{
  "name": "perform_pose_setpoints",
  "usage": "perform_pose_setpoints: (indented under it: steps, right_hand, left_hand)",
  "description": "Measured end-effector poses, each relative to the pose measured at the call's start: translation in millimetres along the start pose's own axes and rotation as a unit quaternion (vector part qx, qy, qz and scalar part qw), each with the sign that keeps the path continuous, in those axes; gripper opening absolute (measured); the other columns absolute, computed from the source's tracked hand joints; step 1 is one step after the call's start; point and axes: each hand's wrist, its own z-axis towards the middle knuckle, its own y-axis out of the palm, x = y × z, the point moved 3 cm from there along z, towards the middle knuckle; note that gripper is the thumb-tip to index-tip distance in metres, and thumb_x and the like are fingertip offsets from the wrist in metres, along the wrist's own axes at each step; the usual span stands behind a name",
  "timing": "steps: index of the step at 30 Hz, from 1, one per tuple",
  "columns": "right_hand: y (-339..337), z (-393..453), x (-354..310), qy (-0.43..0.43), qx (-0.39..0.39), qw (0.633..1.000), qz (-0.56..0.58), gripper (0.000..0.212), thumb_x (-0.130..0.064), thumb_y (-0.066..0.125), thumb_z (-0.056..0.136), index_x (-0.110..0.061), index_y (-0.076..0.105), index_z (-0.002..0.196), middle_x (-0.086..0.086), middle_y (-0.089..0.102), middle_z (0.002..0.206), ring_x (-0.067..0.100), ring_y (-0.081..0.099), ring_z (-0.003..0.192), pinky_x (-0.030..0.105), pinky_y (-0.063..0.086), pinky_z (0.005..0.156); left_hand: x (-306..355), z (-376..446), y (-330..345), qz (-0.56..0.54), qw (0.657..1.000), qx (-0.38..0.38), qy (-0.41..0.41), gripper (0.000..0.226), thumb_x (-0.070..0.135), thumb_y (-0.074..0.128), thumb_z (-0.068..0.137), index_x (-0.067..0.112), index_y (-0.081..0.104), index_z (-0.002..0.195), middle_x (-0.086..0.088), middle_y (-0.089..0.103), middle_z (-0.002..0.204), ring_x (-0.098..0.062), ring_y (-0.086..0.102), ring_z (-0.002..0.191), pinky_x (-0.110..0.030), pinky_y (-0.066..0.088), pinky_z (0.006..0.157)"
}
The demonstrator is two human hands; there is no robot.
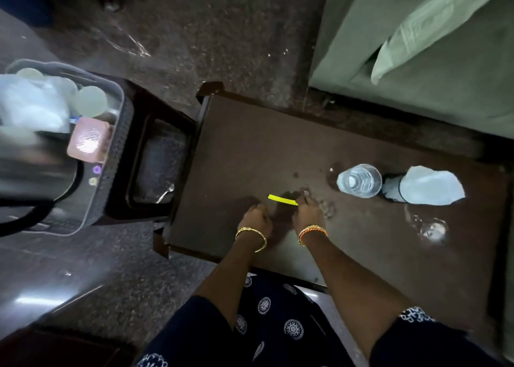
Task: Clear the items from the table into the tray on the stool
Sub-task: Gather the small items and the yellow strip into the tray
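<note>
Fingers of the left hand (257, 216) are curled inward, tips down on the dark brown rectangular surface (250, 150); whether they pinch anything cannot be told. Fingers of the right hand (307, 209) are closed on the right end of a thin bright yellow strip (282, 199), which lies just off the surface between the two hands.

Far left: a grey plastic tray with a perforated wall (114, 150) sits on a dark brown plastic stool (155, 155). The tray holds a crumpled clear plastic bag (33, 102), two pale round lids (90, 101), a pink square box (87, 143) and a dark kettle-like vessel (33, 169), blurred. A metal spoon (166, 193) shows through the stool's open seat, beside the surface's left edge.

Centre: the surface carries damp marks and small crumbs (326, 208) just right of the right hand. A gold bangle (251, 237) circles the left wrist; an orange and gold bangle (313, 232) circles the right.

Right: a clear plastic water bottle (358, 180) stands upright. Just beside it stands a mesh-patterned holder with a pale blue paper or cloth (425, 186) in it. Near these, toward the front edge, a clear glass item (429, 226) is too faint to identify. A green sheeted bed (417, 47) lies beyond the surface.
</note>
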Motion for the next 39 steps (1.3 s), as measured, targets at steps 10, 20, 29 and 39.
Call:
perform_pose_setpoints:
  steps: [10,20,29,39]
  right_hand:
    - [15,27,15,-0.091,0.036,0.995,-0.029,0.026,-0.008,0.056,0.082,-0.005,0.062,0.107,0.02,0.06,0.11,0.039,0.046,0.118,0.045,0.044,0.095]
    - [-1,-24,-51,-0.136,-0.021,0.978,0.155,0.029,0.002,0.058,0.078,-0.011,0.07,0.101,0.017,0.07,0.098,0.035,0.063,0.092,0.035,0.05,0.083]
    - [-11,-63,-185,-0.209,-0.107,0.961,0.147,0.019,-0.006,0.06,0.08,-0.015,0.069,0.094,0.003,0.064,0.077,0.02,0.058,0.075,0.024,0.042,0.068]
    - [-8,-84,-376,-0.44,-0.04,0.897,-0.02,0.022,-0.013,0.062,0.076,-0.013,0.07,0.096,0.016,0.066,0.099,0.038,0.058,0.093,0.042,0.049,0.085]
  left_hand:
    - [-12,25,19,-0.064,0.995,0.032,-0.064,0.042,-0.001,0.041,0.085,0.01,0.058,0.122,-0.014,0.065,0.122,-0.033,0.058,0.116,-0.034,0.045,0.097]
    - [-46,-10,-35,-0.275,0.951,0.101,-0.102,0.034,0.026,0.066,0.084,0.014,0.059,0.115,-0.017,0.067,0.092,-0.03,0.066,0.08,-0.046,0.055,0.08]
    - [-128,-66,-124,-0.58,0.778,0.188,-0.152,0.007,0.001,0.054,0.091,0.004,0.055,0.097,-0.01,0.057,0.07,0.001,0.057,0.033,-0.011,0.044,0.036]
    - [-195,-94,-235,-0.664,0.665,0.326,-0.104,0.023,-0.003,0.052,0.09,0.017,0.051,0.079,-0.007,0.06,0.072,0.0,0.06,0.037,-0.013,0.047,0.036]
